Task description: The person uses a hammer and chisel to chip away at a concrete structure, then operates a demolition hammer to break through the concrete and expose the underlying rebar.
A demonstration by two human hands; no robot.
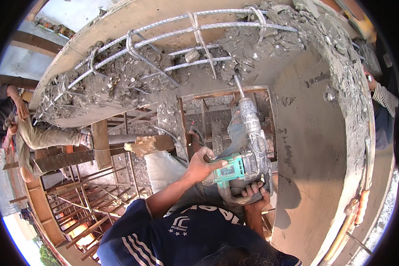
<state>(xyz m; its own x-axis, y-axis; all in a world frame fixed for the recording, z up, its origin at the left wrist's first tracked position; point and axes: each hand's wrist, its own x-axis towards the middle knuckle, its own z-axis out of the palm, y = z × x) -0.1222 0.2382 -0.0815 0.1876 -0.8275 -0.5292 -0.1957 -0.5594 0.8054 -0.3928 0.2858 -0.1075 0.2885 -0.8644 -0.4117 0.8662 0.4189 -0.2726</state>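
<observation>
A green and grey demolition hammer [254, 142] is held in front of my body, dusty with cement. My left hand [201, 166] grips the side of its green motor housing, thumb laid along the top. Around the rear handle my right hand [256, 196] is closed, its fingers curled through the loop. The steel chisel bit [239, 85] points away from me, and its tip meets the rough broken concrete [257, 55] of the beam. Bent rebar [173, 33] with stirrups lies exposed along that beam, left of the bit.
A smooth concrete wall [310, 115] rises at my right; a hammer with a wooden handle [362, 206] lies on its ledge. Below are timber scaffolding [91, 195] and a splintered wooden beam [150, 145]. One person [44, 133] is at the left, and another person's striped sleeve [385, 98] shows at right.
</observation>
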